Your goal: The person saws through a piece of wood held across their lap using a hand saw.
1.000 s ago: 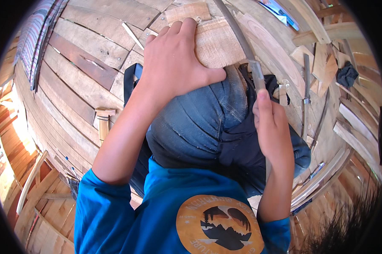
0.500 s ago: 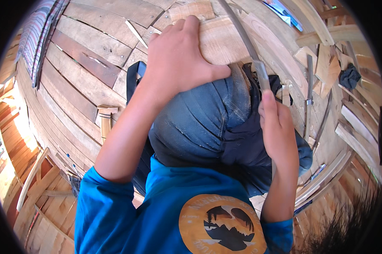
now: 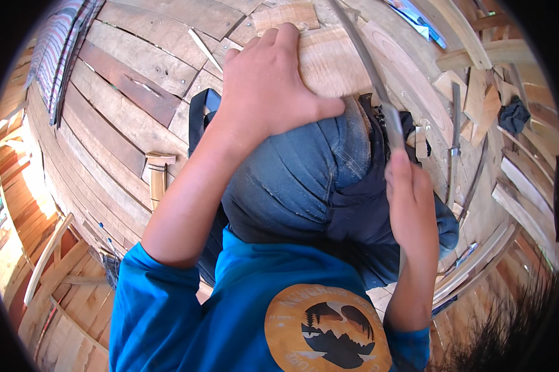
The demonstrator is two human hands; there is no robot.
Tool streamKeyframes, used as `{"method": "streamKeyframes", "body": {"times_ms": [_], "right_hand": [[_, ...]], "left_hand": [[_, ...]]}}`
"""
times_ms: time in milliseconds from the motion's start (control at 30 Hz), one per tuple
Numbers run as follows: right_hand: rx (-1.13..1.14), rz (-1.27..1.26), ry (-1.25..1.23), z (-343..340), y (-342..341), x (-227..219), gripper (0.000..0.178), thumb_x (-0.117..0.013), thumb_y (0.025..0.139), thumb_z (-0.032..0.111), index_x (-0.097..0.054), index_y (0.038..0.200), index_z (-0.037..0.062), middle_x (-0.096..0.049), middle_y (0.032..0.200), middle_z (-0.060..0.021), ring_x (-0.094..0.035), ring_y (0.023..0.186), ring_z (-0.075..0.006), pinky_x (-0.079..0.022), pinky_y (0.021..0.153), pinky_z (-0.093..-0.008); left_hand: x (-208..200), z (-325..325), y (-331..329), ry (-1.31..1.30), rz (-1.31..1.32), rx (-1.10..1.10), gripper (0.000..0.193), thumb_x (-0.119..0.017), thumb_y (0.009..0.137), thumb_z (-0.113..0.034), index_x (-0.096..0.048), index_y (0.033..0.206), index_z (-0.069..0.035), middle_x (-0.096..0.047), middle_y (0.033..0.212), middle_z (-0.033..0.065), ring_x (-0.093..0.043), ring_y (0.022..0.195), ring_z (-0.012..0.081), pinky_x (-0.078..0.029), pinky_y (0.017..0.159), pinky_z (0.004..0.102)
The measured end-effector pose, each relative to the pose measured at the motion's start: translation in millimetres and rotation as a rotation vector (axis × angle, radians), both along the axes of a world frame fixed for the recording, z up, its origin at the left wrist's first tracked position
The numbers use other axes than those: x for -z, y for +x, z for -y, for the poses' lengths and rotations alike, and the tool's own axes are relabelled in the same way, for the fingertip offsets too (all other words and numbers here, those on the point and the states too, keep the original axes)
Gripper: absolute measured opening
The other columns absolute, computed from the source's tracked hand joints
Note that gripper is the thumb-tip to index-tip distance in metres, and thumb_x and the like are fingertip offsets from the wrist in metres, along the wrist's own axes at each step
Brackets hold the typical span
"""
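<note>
My left hand (image 3: 264, 87) grips the left side of a pale wooden board (image 3: 334, 61), thumb spread along its near edge and fingers reaching toward its far end. The undersides of these fingers are hidden. The board lies just beyond my bent, dusty jeans leg (image 3: 286, 177). In my closed right hand (image 3: 411, 198) is the handle of a machete-like tool with a long, narrow grey blade (image 3: 369, 59). Its blade extends away from me, passing over or beside the board's right edge; I cannot tell whether they touch. The blade's far end leaves the top of the view.
A small wooden piece (image 3: 286, 17) lies beyond the board. Flat planks (image 3: 409, 87), wood strips and a dark cloth (image 3: 514, 116) are at the right. A small wooden block (image 3: 158, 180) sits left on the plank floor (image 3: 115, 118). Striped fabric (image 3: 61, 49) hangs at far left.
My right hand and the blade have shifted slightly right and toward me. The left hand keeps its place on the board; the whole view has moved a little.
</note>
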State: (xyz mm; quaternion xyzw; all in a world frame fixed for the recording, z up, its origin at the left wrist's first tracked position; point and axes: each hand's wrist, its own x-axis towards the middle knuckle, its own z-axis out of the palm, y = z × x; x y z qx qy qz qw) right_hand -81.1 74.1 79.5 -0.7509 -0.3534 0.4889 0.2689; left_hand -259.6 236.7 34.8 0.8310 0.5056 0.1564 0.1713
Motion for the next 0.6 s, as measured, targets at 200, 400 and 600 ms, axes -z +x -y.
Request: {"method": "streamKeyframes", "body": {"times_ms": [200, 400, 600], "right_hand": [[0.060, -0.031, -0.042, 54.1, -0.5, -13.9, 0.047, -0.039, 0.107, 0.043, -0.043, 0.072, 0.0113, -0.032, 0.064, 0.0077, -0.029, 0.055, -0.0023, -0.020, 0.047, -0.0221], [-0.037, 0.053, 0.028, -11.3, -1.3, 4.5, 0.049, -0.038, 0.107, 0.044, -0.042, 0.071, 0.0108, -0.031, 0.063, 0.0073, -0.028, 0.053, -0.0031, -0.020, 0.047, -0.0226], [0.054, 0.013, -0.028, 65.2, 1.2, -12.9, 0.049, -0.039, 0.106, 0.045, -0.042, 0.071, 0.0112, -0.031, 0.063, 0.0074, -0.027, 0.053, -0.0030, -0.020, 0.047, -0.0229]], "left_hand": [[-9.8, 7.6, 5.7, 0.056, -0.051, 0.083, 0.073, -0.077, 0.051, -0.052, -0.059, 0.098, 0.001, -0.068, 0.094, 0.0196, -0.066, 0.092, 0.0361, -0.049, 0.081, 0.0462], [-3.9, 4.6, 1.2, 0.006, -0.028, 0.004, 0.071, -0.076, 0.051, -0.052, -0.059, 0.097, 0.000, -0.068, 0.097, 0.0196, -0.067, 0.094, 0.0361, -0.049, 0.083, 0.0469], [-7.6, 4.6, 4.4, 0.083, -0.042, 0.062, 0.072, -0.076, 0.052, -0.054, -0.059, 0.096, 0.000, -0.068, 0.096, 0.0192, -0.067, 0.093, 0.0366, -0.049, 0.085, 0.0449]]}}
